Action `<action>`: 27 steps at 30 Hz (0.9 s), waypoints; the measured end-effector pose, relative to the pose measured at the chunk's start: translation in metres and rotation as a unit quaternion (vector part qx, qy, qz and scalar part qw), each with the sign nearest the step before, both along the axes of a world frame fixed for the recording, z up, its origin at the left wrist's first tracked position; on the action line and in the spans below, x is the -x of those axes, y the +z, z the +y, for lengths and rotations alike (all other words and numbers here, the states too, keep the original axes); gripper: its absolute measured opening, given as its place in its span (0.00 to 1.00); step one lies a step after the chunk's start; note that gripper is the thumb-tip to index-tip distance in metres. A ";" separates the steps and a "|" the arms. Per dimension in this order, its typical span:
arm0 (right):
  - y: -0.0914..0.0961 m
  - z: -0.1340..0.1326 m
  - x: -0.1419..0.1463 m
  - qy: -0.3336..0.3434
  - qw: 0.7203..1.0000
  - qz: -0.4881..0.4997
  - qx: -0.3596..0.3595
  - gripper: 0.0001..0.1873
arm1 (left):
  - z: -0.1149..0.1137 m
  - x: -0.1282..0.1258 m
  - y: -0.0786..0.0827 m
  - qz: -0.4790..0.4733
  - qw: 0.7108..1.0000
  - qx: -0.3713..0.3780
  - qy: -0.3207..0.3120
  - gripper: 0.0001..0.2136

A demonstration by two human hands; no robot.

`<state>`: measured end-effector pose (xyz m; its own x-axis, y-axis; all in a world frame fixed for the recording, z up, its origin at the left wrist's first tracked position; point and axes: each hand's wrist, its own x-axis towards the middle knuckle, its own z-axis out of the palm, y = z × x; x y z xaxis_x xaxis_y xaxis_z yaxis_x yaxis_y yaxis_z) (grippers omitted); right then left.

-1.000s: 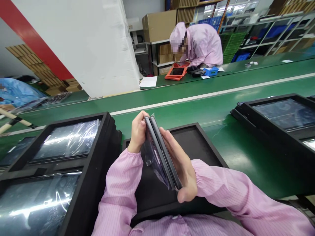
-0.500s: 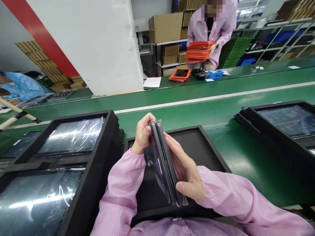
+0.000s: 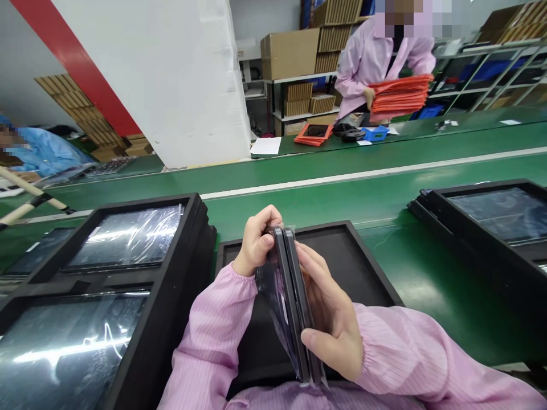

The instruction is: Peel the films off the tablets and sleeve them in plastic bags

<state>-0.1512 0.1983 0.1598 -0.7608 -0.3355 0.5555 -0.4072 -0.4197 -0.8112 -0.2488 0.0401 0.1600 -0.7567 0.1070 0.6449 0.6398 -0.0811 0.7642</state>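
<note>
Two thin black tablet-like slabs (image 3: 293, 302) stand on edge, pressed together, between my hands. A clear plastic film (image 3: 273, 299) hangs from them on the left side. My left hand (image 3: 256, 242) grips their upper end, with its fingers curled over the top. My right hand (image 3: 331, 322) holds the lower part, its fingers spread on the far face and its thumb across it. Both pink striped sleeves show. An open black tray (image 3: 342, 250) lies beneath my hands, partly hidden by them.
Black foam trays of film-wrapped screens (image 3: 123, 236) stand left and right (image 3: 499, 213) on a green conveyor belt (image 3: 427, 267). Across it, a co-worker in a pink smock (image 3: 363, 74) holds a stack of orange sleeves (image 3: 399, 97). An orange-framed tablet (image 3: 314, 132) lies on the far bench.
My hands and the slabs have shifted slightly down and right. The co-worker has straightened up and moved right, now carrying the orange stack.
</note>
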 end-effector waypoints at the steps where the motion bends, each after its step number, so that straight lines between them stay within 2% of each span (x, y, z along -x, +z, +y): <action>1: 0.000 0.000 0.000 0.003 1.000 -0.001 0.001 0.37 | 0.000 -0.001 0.000 0.001 1.000 -0.002 -0.004 0.30; 4: 0.002 0.002 -0.002 0.001 1.000 0.000 0.001 0.36 | 0.002 -0.003 0.000 0.007 1.000 -0.004 -0.011 0.30; 7: 0.003 0.003 -0.006 -0.036 0.999 0.016 -0.012 0.36 | 0.006 -0.005 0.000 0.020 1.000 0.006 -0.002 0.29; 11: 0.003 0.004 -0.012 -0.087 0.995 0.033 -0.027 0.40 | 0.011 -0.009 0.001 0.041 0.999 0.025 0.004 0.26; 15: 0.001 0.003 -0.017 -0.110 0.993 0.042 -0.025 0.44 | 0.014 -0.013 0.001 0.057 0.998 0.029 -0.002 0.25; 24: -0.001 0.003 -0.021 -0.118 0.992 0.047 -0.026 0.45 | 0.014 -0.015 -0.003 0.052 0.998 0.019 -0.005 0.22; 27: -0.001 0.008 -0.013 -0.092 0.994 0.021 -0.055 0.45 | 0.012 -0.010 -0.006 0.037 0.999 0.014 0.009 0.21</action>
